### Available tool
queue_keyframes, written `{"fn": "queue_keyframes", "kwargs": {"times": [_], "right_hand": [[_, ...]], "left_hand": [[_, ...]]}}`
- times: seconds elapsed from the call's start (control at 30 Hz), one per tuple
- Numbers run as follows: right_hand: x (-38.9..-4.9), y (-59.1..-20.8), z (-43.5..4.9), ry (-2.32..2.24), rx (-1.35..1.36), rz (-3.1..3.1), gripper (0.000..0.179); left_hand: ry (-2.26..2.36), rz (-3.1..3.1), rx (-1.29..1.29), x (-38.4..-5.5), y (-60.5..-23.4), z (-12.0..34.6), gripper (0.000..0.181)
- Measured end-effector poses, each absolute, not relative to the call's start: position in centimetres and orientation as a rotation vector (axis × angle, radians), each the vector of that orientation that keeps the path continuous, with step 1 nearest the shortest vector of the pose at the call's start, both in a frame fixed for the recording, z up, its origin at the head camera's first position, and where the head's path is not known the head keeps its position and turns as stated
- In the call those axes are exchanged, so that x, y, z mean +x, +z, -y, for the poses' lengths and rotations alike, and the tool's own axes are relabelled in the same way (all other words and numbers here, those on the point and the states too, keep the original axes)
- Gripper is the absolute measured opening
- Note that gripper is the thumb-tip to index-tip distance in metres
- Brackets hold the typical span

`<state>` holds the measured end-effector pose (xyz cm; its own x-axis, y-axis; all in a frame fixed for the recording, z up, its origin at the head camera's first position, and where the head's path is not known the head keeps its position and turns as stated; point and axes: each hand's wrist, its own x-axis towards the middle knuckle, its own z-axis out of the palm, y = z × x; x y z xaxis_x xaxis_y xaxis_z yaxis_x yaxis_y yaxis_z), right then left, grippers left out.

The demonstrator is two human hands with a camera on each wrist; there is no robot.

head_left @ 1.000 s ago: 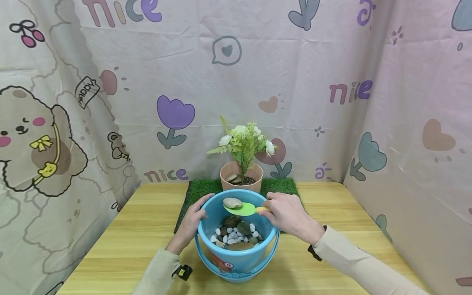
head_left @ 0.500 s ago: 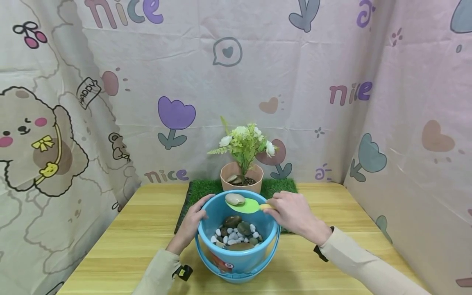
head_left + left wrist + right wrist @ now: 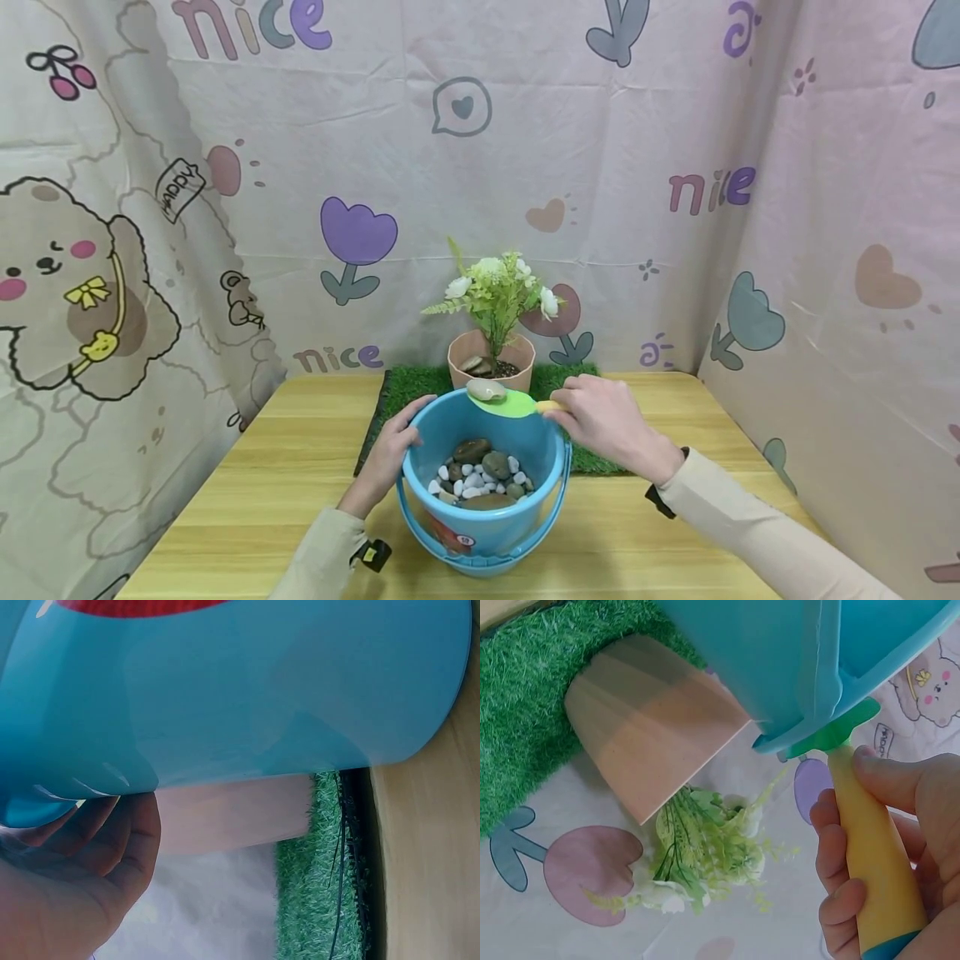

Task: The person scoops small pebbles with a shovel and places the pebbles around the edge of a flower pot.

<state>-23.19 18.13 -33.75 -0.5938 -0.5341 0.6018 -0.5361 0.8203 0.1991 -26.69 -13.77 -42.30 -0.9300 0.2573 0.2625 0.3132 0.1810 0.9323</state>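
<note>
A light blue bucket (image 3: 487, 533) stands upright, with white pebbles (image 3: 474, 481) and several larger dark stones (image 3: 472, 451) in its bottom. My left hand (image 3: 390, 454) grips the rim on the left side; in the left wrist view its fingers lie against the bucket's outer wall. With my right hand (image 3: 603, 421) I hold the yellow handle (image 3: 877, 855) of a toy shovel. Its green blade (image 3: 513, 404) is level with the bucket's far rim and bears a smooth pale stone (image 3: 486, 390). The stone sits near the tip, in front of the pot.
Behind the bucket, a pink flowerpot (image 3: 491, 379) stands on a green artificial grass mat (image 3: 416, 383). It holds a white-flowered plant (image 3: 495, 287), dark soil and a few stones (image 3: 474, 364). The wooden table (image 3: 277, 492) meets a printed cloth (image 3: 465, 183) at the back.
My right hand has raised the shovel with the stone from inside the bucket, away from me and slightly right, up to the far rim. My left hand has stayed on the rim.
</note>
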Motion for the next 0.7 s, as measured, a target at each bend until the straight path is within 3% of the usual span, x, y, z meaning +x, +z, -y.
{"fn": "queue_keyframes", "kwargs": {"times": [0.4, 0.7], "right_hand": [[-25.3, -33.4, -18.8, -0.030, 0.712, 2.302, 0.020], [-27.5, -33.6, -19.6, -0.019, 0.618, 2.353, 0.033]], "left_hand": [[-1.915, 2.370, -0.586, -26.7, -42.3, 13.8, 0.063], [-1.925, 2.365, -0.576, -26.7, -42.3, 13.8, 0.063]]}}
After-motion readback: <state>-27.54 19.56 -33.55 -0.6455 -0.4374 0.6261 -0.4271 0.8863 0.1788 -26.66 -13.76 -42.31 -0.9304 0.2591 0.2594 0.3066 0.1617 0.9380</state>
